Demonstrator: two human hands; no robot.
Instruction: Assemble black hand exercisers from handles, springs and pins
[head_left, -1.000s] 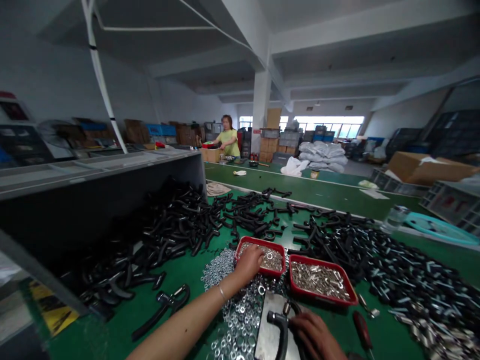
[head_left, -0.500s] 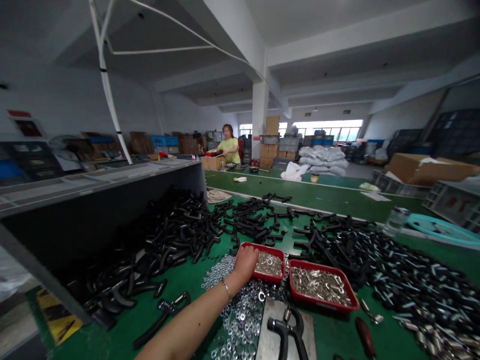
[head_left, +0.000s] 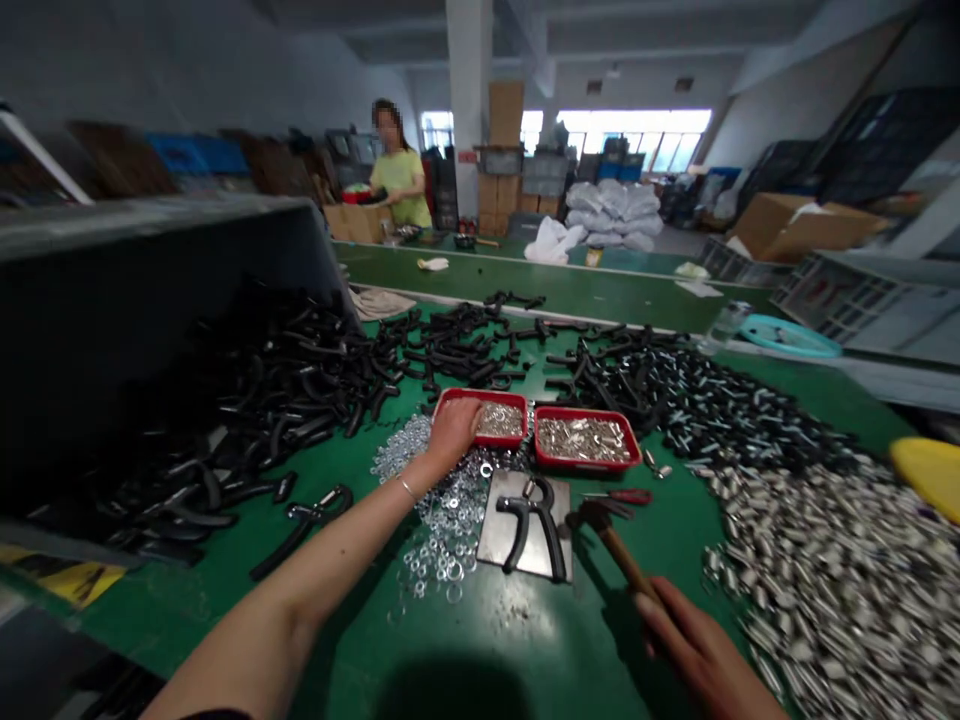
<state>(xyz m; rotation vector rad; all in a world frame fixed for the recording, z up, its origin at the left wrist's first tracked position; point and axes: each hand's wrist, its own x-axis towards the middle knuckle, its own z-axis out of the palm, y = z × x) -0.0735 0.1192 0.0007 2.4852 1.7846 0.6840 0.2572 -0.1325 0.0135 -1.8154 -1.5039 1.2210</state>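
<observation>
My left hand (head_left: 455,428) reaches into the left red tray (head_left: 526,418), its fingers curled down among small silvery metal parts. The fingertips are hidden there, and I cannot make out what they pinch. My right hand (head_left: 686,635) is wrapped around the wooden handle of a hammer (head_left: 628,562), whose dark head hangs beside the metal plate. On that metal plate (head_left: 495,545) lies a black hand gripper (head_left: 550,530) with two curved legs and a silvery piece at its top. Beside it stands the right red tray (head_left: 637,455), full of small metal pins.
Loose silver nuts (head_left: 450,560) spread left of the plate. A red-handled screwdriver (head_left: 630,496) lies behind the hammer. Black handles (head_left: 300,370) heap at left; metal cylinders (head_left: 840,590) and black-ended bolts (head_left: 720,400) pile at right. A co-worker (head_left: 405,180) stands across the green tables.
The view has tilted down and come closer to the bench. My right hand with the hammer has come into view at lower right. My left hand is still in the left tray.
</observation>
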